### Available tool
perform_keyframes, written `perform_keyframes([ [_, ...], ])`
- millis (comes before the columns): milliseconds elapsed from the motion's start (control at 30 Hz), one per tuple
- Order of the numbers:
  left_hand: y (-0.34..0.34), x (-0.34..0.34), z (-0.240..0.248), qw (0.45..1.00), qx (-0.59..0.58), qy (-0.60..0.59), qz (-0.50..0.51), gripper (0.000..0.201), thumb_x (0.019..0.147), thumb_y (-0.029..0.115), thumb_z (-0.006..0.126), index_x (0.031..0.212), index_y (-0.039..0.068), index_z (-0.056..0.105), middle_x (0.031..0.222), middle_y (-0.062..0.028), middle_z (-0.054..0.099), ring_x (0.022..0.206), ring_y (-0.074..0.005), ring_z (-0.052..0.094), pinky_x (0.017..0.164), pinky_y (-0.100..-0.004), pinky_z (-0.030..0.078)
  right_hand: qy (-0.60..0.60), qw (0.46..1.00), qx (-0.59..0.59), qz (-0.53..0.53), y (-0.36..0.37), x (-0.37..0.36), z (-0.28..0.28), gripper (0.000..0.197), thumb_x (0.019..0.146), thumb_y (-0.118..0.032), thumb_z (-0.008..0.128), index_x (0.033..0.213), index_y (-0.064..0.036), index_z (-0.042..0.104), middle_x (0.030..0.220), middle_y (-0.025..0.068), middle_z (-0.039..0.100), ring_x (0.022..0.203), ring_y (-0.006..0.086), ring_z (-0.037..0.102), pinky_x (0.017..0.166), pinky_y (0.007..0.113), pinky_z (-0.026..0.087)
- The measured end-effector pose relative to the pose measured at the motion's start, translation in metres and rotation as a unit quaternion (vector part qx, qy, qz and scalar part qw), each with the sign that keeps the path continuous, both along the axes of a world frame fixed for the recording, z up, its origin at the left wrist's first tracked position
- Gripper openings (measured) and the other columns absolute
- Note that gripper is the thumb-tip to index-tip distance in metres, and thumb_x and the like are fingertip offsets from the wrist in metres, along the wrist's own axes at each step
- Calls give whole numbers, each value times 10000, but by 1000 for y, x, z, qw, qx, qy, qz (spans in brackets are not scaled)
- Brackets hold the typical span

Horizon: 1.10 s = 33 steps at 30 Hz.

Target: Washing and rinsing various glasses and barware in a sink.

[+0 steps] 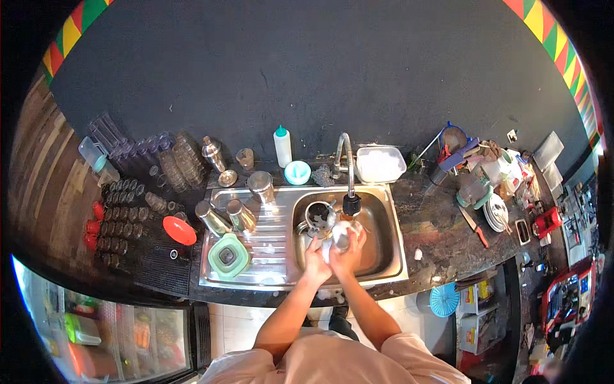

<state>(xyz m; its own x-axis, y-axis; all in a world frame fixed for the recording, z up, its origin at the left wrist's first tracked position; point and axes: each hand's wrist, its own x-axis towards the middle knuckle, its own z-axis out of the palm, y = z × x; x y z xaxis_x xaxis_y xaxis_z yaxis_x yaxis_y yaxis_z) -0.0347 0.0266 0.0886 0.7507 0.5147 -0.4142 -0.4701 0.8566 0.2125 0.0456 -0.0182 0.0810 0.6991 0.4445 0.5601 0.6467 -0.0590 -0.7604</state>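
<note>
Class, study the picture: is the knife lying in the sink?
No, the knife lies on the dark counter, to the right of the sink.

So the shiny silvery metal cup (343,239) was kinda tilted and half hidden by the grip, with something white against it, maybe suds, over the sink basin (385,256) just below the tap (351,204).

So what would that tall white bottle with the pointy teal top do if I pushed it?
The white bottle might tip, since it stands tall and narrow. Its sides look like soft plastic, so they'd probably squash a bit when squeezed. It looks round too, so it could roll if it fell.
</note>
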Motion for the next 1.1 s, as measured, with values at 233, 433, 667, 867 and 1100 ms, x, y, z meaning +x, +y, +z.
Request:
perform_keyframes([
  [233, -12, 29, -27, 999, 26, 24, -6, 449, 935, 394, 331, 1122, 42, 537, 1062, -65, 612, 1008, -202, 562, 929, -361, 398, 552, 830, 73, 14, 3, 31, -26, 361, 671, -161, 667, 972, -5, 544, 1022, 202, 552, 974, 331, 521, 840, 458, 400],
  [433, -13, 38, -58, 997, -32, 68, 11, 387, 936, 311, 314, 1088, 53, 559, 1064, -75, 620, 998, -223, 571, 929, -374, 407, 77, 995, 59, 17, -2, 44, -36, 158, 727, -98, 602, 857, -26, 548, 782, 91, 576, 717, 224, 561, 671, 361, 450],
  [667, -16, 44, -59, 994, 86, 50, 44, 341, 916, 203, 338, 1095, 9, 553, 1057, -122, 612, 999, -246, 576, 900, -378, 445, 347, 918, 187, 34, -12, 20, -22, 245, 679, -18, 602, 916, -33, 539, 871, 97, 583, 771, 219, 572, 704, 338, 471],
  [867, -22, 37, -60, 975, 115, 186, 50, 245, 921, 148, 389, 1069, 34, 547, 979, -81, 613, 896, -202, 600, 812, -351, 493, 137, 989, -42, 36, -4, 45, -11, 267, 660, -84, 629, 923, -56, 599, 777, 142, 605, 707, 274, 603, 627, 382, 485],
  [1100, -5, 33, -49, 989, 117, 70, 49, 297, 940, 192, 332, 1086, 27, 532, 1014, -88, 609, 915, -205, 595, 863, -351, 467, 352, 923, 147, 52, -4, 29, -35, 232, 790, -152, 505, 968, -26, 583, 788, 97, 615, 727, 224, 621, 716, 339, 512],
])
